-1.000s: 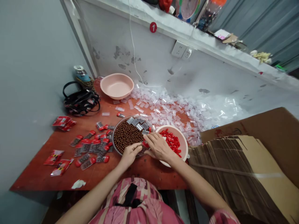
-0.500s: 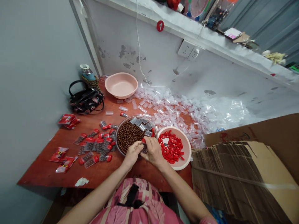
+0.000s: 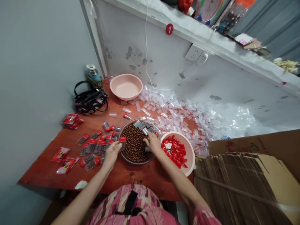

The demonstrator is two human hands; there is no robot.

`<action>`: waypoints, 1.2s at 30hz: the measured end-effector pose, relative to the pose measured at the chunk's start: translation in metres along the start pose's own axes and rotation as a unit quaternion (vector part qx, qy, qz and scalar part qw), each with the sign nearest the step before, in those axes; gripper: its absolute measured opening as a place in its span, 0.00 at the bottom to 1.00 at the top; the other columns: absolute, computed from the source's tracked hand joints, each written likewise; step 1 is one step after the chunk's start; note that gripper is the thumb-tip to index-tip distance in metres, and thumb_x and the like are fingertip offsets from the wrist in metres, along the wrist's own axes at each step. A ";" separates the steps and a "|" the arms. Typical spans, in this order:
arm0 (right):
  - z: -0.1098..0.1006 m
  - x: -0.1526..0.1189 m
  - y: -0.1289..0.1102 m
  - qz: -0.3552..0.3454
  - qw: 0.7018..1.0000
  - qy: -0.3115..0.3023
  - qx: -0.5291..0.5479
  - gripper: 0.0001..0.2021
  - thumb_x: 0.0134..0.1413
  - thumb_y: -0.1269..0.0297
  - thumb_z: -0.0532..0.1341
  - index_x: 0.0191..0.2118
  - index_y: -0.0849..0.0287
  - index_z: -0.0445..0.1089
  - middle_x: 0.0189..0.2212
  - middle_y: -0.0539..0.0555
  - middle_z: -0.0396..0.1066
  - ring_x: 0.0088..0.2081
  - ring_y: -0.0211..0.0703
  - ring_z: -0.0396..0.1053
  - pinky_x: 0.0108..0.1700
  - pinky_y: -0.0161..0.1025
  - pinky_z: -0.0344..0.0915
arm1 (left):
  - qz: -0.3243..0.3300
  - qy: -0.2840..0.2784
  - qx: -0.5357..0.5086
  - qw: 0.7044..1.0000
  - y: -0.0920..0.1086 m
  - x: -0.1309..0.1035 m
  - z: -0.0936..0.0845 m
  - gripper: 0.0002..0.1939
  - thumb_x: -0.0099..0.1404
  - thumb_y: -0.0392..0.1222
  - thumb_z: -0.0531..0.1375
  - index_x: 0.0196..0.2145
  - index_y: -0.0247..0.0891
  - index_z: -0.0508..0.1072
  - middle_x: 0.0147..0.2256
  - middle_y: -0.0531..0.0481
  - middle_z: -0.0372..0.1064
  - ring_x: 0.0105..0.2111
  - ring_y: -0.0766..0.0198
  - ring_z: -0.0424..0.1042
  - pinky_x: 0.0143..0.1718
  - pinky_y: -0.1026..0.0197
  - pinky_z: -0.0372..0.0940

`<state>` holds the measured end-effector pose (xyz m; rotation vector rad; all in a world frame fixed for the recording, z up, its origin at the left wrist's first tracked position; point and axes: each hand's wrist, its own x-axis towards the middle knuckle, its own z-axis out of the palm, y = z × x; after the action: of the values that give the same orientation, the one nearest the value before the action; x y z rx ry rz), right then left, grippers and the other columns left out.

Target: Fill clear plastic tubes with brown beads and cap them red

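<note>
My left hand (image 3: pixel 112 153) is closed on a small clear bottle with a red cap (image 3: pixel 122 143), filled with dark balls, at the left rim of the metal bowl. Brown balls (image 3: pixel 133 140) fill the bowl (image 3: pixel 120 153). Over the bowl's right side is my right hand (image 3: pixel 154 145), thumb and forefinger apart, fingertips by the clear containers (image 3: pixel 142 125) lying on the balls. Its other fingers are partly hidden. To its right stands a pale basin (image 3: pixel 191 156) of red caps (image 3: pixel 177 153). Filled red-capped bottles (image 3: pixel 93 145) lie in a group left of the bowl.
Empty clear containers (image 3: pixel 173 115) are heaped along the wall. An empty pink basin (image 3: pixel 126 87), a black handbag (image 3: pixel 91 101) and a flask (image 3: pixel 93 73) stand at the back left. Red packets (image 3: pixel 67 165) lie at the left. Stacked cardboard (image 3: pixel 232 184) borders the right side.
My hands have parted from the bowl's front edge. The left has moved left with the red-capped bottle; the right has shifted over the balls. The view has shifted slightly.
</note>
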<state>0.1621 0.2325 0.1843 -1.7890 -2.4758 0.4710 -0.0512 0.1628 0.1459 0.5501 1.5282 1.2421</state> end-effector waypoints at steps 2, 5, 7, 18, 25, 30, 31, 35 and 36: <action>0.000 0.022 0.001 0.047 0.996 -0.028 -0.065 0.19 0.55 0.57 0.53 0.50 0.61 0.59 0.45 0.61 0.65 0.46 0.47 0.64 0.43 0.41 0.63 | 0.024 0.062 -0.002 0.998 0.009 0.012 -0.020 0.28 0.46 0.53 0.63 0.43 0.34 0.68 0.38 0.45 0.71 0.40 0.58 0.70 0.45 0.54 0.62; 0.006 0.044 0.000 0.059 0.991 -0.055 -0.103 0.16 0.54 0.60 0.55 0.46 0.65 0.61 0.41 0.63 0.66 0.42 0.48 0.65 0.39 0.41 0.63 | 0.074 0.118 0.006 0.990 0.021 0.016 -0.040 0.26 0.48 0.50 0.62 0.44 0.36 0.68 0.45 0.44 0.68 0.46 0.57 0.67 0.50 0.54 0.58; 0.012 0.051 0.000 0.054 0.991 -0.061 -0.110 0.13 0.55 0.64 0.53 0.44 0.66 0.62 0.40 0.63 0.66 0.41 0.48 0.66 0.37 0.40 0.63 | 0.086 0.115 0.026 0.989 0.024 0.009 -0.046 0.24 0.49 0.50 0.61 0.43 0.36 0.70 0.45 0.43 0.69 0.46 0.57 0.67 0.50 0.54 0.59; 0.019 0.045 0.010 -0.049 0.988 -0.102 -0.109 0.14 0.57 0.66 0.50 0.50 0.58 0.59 0.43 0.57 0.65 0.44 0.43 0.64 0.39 0.36 0.60 | 0.006 -0.010 0.055 0.998 -0.008 -0.045 -0.037 0.21 0.54 0.53 0.59 0.40 0.34 0.72 0.41 0.41 0.72 0.43 0.55 0.70 0.48 0.53 0.61; 0.029 0.042 0.010 -0.050 0.993 -0.082 -0.070 0.15 0.57 0.76 0.43 0.46 0.69 0.62 0.41 0.69 0.64 0.46 0.51 0.61 0.45 0.48 0.57 | -0.002 -0.032 0.065 0.997 -0.016 -0.055 -0.033 0.19 0.54 0.51 0.59 0.37 0.35 0.73 0.40 0.42 0.73 0.41 0.55 0.72 0.48 0.52 0.62; 0.059 0.050 -0.001 -0.070 0.990 -0.115 0.047 0.10 0.50 0.78 0.51 0.36 0.69 0.68 0.37 0.67 0.68 0.44 0.51 0.63 0.45 0.44 0.58 | -0.005 -0.040 0.052 0.998 -0.020 -0.063 -0.026 0.18 0.53 0.51 0.59 0.36 0.35 0.74 0.38 0.42 0.74 0.39 0.55 0.72 0.46 0.53 0.63; 0.064 0.051 -0.002 -0.073 0.987 -0.122 0.079 0.10 0.49 0.78 0.52 0.34 0.67 0.69 0.36 0.64 0.69 0.42 0.49 0.64 0.45 0.42 0.59 | -0.006 -0.042 0.050 0.998 -0.021 -0.064 -0.025 0.18 0.53 0.50 0.59 0.36 0.35 0.74 0.38 0.42 0.74 0.39 0.55 0.73 0.45 0.53 0.64; 0.073 0.049 0.005 -0.069 0.964 -0.129 0.224 0.10 0.48 0.75 0.54 0.37 0.62 0.69 0.36 0.55 0.71 0.39 0.42 0.67 0.44 0.37 0.61 | -0.003 -0.044 0.054 0.998 -0.022 -0.067 -0.022 0.17 0.54 0.50 0.59 0.36 0.35 0.74 0.37 0.42 0.74 0.38 0.55 0.73 0.45 0.52 0.64; 0.072 0.047 0.008 -0.067 0.954 -0.127 0.262 0.11 0.48 0.73 0.55 0.39 0.61 0.68 0.37 0.53 0.71 0.39 0.41 0.67 0.44 0.37 0.61 | 0.002 -0.044 0.061 0.997 -0.021 -0.066 -0.020 0.17 0.54 0.50 0.59 0.36 0.35 0.74 0.37 0.42 0.74 0.38 0.55 0.73 0.45 0.52 0.64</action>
<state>0.1381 0.2629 0.1069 -1.4100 -2.2856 1.2739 -0.0407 0.0915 0.1538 0.6781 1.5357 1.1184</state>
